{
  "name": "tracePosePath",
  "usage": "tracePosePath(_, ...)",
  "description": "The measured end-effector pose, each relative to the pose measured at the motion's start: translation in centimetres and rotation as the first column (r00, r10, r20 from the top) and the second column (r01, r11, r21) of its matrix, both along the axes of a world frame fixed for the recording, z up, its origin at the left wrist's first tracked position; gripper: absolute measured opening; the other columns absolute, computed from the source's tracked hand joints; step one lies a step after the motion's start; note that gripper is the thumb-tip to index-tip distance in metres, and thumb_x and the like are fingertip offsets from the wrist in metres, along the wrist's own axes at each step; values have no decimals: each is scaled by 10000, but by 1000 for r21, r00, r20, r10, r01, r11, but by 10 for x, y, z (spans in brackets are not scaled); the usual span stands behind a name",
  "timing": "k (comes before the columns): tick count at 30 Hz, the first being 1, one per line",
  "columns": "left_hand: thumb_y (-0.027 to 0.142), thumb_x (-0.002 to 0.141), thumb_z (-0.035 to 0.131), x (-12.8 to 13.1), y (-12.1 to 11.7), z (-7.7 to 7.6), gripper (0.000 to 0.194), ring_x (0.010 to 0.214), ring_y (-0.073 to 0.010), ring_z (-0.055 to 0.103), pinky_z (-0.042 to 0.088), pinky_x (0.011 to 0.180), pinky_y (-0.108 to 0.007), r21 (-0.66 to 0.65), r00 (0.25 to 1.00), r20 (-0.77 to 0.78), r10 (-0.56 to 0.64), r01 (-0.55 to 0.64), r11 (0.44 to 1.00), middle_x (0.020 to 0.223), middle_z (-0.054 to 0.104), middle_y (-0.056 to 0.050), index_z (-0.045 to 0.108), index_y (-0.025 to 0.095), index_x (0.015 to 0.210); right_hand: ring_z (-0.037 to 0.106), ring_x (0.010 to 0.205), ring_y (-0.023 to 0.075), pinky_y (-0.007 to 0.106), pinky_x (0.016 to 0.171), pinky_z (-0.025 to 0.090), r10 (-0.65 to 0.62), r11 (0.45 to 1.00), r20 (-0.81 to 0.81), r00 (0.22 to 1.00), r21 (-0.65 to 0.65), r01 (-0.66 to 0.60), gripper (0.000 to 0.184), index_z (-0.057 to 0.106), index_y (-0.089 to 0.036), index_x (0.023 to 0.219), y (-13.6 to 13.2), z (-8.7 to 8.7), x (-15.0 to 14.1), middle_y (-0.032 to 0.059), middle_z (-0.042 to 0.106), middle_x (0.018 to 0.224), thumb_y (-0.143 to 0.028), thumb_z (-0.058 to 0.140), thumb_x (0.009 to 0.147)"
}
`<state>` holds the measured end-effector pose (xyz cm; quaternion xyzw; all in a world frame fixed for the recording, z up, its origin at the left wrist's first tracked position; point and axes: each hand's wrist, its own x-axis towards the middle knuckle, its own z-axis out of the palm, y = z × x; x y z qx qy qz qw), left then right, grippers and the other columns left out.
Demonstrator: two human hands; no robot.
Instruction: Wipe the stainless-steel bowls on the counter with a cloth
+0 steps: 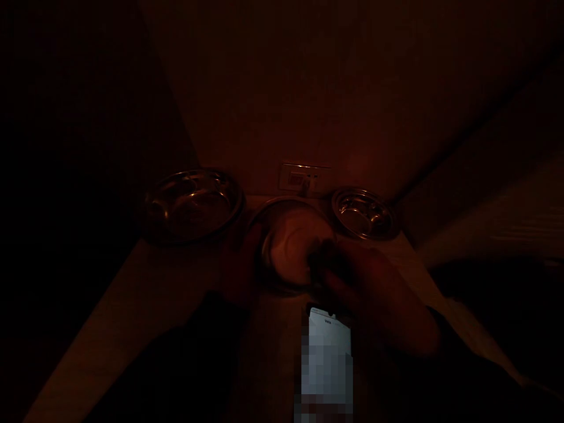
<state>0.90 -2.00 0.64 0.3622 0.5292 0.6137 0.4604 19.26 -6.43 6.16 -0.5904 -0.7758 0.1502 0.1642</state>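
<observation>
The view is very dark. A round metal plate is in the middle, tilted towards me, with a pale reflection across its inside. My left hand is at the plate's left edge and appears closed on the rim. Over the plate's right side, my right hand is closed around a dark thing, which looks soft but is too dim to name. Shadow hides most fingers of both hands.
A large metal plate with compartments lies at the left and a smaller one at the right. A wall socket is behind. Nearer me glows a phone screen, partly blurred out. The wooden tabletop has side edges.
</observation>
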Motion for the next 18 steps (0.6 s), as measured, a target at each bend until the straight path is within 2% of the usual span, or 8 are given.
tracePosePath(4,315,804,576,-1,1,-2,358,1231,-239,506,390,1060,-364,-5,1000,-27,-5,5,1000,1300,580,-64,611,198,1140,606,733,195,296,617,375,-10,1000,24,1000,29,9,81,566,-214,896,3,1,-1,28,663,836,-265,524,849)
tracePosePath(9,344,801,588,-1,2,-7,404,1214,-233,521,396,1055,-377,12,997,69,-19,18,1000,1300,578,-67,585,208,1182,600,726,193,291,608,373,11,999,75,997,43,-14,91,568,-208,907,4,1,-2,37,662,846,-258,526,843)
tracePosePath(12,338,795,592,-1,1,-6,399,1217,-235,519,403,1050,-379,11,998,67,-14,14,1000,1296,582,-68,592,203,1171,599,721,191,289,604,375,-5,998,78,997,70,-1,80,566,-204,889,3,2,-5,45,664,838,-246,517,842)
tracePosePath(15,326,792,586,0,1,-3,394,1228,-235,508,381,1066,-384,15,1000,31,6,-6,1000,1299,580,-66,596,199,1164,605,744,192,292,628,389,44,999,73,996,25,-46,91,565,-198,906,3,3,-7,51,666,882,-229,502,849)
tracePosePath(18,325,793,580,0,1,-1,398,1207,-233,529,414,1036,-359,-13,999,39,0,1,1000,1298,582,-69,592,203,1172,605,738,199,293,618,391,23,999,94,995,33,-26,84,562,-201,889,5,3,-4,52,658,849,-255,510,852)
